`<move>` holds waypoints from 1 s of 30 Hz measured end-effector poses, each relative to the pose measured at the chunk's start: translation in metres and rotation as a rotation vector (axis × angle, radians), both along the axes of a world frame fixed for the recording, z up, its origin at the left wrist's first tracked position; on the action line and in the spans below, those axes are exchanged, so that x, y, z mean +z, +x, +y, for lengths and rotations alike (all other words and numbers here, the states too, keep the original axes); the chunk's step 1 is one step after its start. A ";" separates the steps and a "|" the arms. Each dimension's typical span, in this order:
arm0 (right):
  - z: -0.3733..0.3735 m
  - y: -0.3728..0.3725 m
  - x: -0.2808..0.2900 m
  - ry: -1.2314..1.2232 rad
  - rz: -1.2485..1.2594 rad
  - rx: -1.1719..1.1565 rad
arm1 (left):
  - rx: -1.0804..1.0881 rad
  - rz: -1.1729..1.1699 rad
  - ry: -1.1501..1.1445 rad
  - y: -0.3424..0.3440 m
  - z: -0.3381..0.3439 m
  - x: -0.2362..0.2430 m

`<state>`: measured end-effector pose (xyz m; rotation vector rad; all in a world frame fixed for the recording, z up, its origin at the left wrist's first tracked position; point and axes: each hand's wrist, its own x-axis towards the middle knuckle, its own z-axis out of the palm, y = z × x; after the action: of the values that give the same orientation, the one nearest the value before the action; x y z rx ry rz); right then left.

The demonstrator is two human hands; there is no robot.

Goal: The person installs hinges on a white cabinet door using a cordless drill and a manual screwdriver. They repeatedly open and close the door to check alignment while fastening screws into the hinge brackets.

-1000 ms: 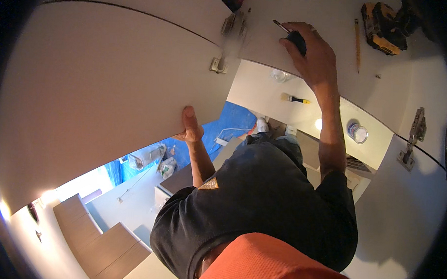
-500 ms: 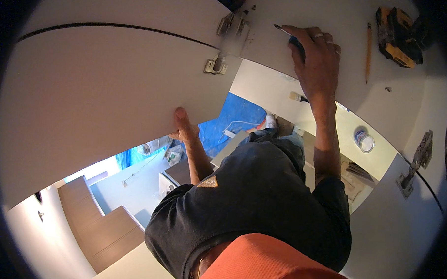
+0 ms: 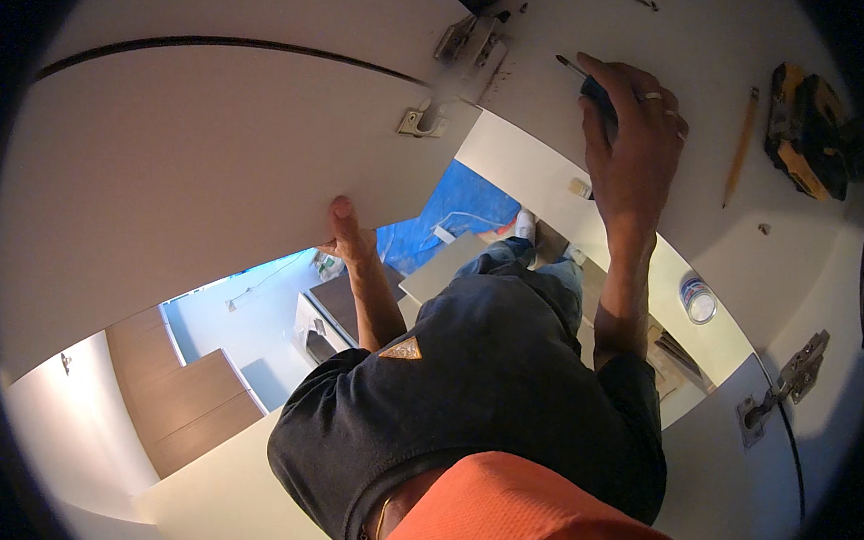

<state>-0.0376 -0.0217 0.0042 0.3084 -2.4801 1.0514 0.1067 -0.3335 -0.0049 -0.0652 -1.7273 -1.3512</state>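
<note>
My left hand [image 3: 350, 237] grips the lower edge of a large pale cabinet door [image 3: 207, 176], thumb on its face and fingers behind the edge. A metal cup hinge [image 3: 421, 123] sits at that door's corner, close to a hinge plate [image 3: 473, 45] on the cabinet board. In my right hand [image 3: 638, 144] is a screwdriver with a dark blue handle [image 3: 598, 97]; its tip points up and left toward the hinge plate. The right hand is over the pale cabinet board [image 3: 706, 51], whether touching it I cannot tell.
On the board lie a pencil [image 3: 741, 147], a yellow-black power tool battery [image 3: 810, 131] and small screws [image 3: 647, 3]. A paintbrush [image 3: 580, 188] and a can [image 3: 698, 298] are on a lower surface. Another hinge [image 3: 780, 387] is at right. Blue sheeting [image 3: 463, 200] covers the floor.
The view has turned slightly, so the pencil, battery and can appear farther right and lower. My left hand still holds the door, and my right hand still holds the screwdriver.
</note>
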 end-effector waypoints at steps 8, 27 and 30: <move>0.002 -0.003 -0.003 -0.047 0.009 0.005 | 0.377 -0.069 0.031 -0.012 0.054 0.014; 0.002 0.005 -0.013 -0.101 0.222 -0.077 | 0.255 0.195 -0.037 -0.031 0.045 0.011; 0.003 0.007 -0.010 -0.107 0.253 -0.086 | 0.236 0.184 -0.111 -0.032 0.046 0.018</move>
<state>-0.0306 -0.0186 -0.0058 0.2805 -2.1855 1.0360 0.0750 -0.2872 0.0130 -0.0451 -1.5986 -1.0435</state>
